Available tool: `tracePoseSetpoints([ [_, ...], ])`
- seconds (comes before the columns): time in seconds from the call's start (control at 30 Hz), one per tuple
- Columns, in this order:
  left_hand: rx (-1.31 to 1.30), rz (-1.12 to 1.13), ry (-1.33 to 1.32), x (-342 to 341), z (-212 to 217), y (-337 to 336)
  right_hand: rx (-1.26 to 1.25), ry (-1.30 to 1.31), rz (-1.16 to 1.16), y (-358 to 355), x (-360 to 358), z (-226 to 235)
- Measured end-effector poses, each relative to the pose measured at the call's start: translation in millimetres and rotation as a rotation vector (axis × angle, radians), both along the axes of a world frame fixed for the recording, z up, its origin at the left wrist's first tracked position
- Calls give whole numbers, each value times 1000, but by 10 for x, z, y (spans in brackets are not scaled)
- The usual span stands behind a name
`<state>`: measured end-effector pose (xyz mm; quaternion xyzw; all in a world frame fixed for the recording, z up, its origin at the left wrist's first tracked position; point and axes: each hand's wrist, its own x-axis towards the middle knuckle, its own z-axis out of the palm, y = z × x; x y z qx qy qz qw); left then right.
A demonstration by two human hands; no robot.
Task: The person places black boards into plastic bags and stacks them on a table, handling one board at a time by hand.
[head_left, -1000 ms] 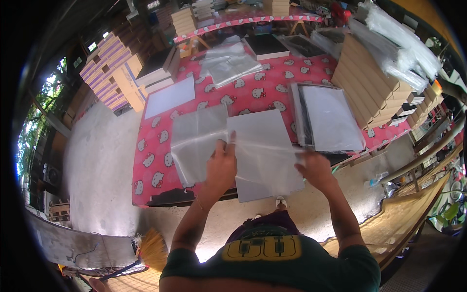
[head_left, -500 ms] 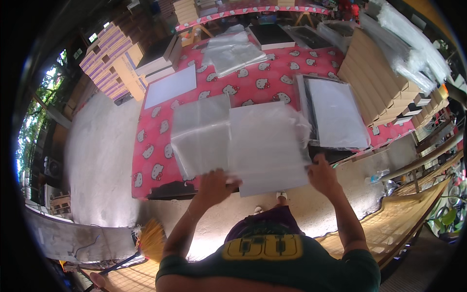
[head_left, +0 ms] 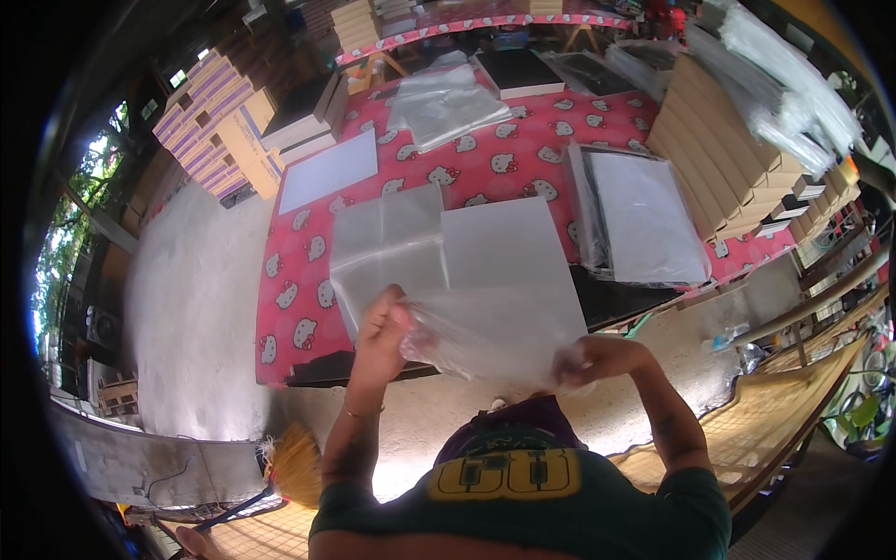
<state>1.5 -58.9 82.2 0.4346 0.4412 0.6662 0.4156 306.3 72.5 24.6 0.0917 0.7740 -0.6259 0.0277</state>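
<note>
as held, clear bag [head_left: 495, 331] between hands [head_left: 476, 345]

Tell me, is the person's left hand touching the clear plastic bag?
Touching. The head view shows the left hand pinching the clear plastic bag's crumpled corner in its fingers.

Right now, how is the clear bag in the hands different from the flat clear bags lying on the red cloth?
The clear bag in the hands is lifted and crumpled, gripped by the left hand and right hand. The flat clear bags lie smooth and untouched on the red cloth. Both are see-through plastic.
</note>
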Motion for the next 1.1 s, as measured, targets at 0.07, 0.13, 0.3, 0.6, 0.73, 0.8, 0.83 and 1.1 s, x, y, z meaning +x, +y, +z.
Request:
tracePoseSetpoints([
  [0.07,-81,-104,-39,-63,-49,-7,-115,212,-135,-114,-99,97],
  [0.13,-297,-158,33,-6,-74,-107,-627,681,-445,-98,-81,-41],
  [0.3,-172,-621,763,26,-216,24,-631,547,-358,42,68,47],
  [0.6,-442,-500,666,60,-426,35,-857,876,-749,-2,70,-230],
  [0.73,-204,-358,79,-92,-661,64,-644,337,-505,51,259,-393],
  [0.8,-133,-247,-234,-109,-584,110,-363,97,-193,23,326,-579],
  [0.83,-95,-182,-389,-127,-567,116,-251,-39,-120,-50,251,-461],
  [1.1,-556,-685,28,8,-1014,-210,-896,297,-685,-94,288,-696],
])
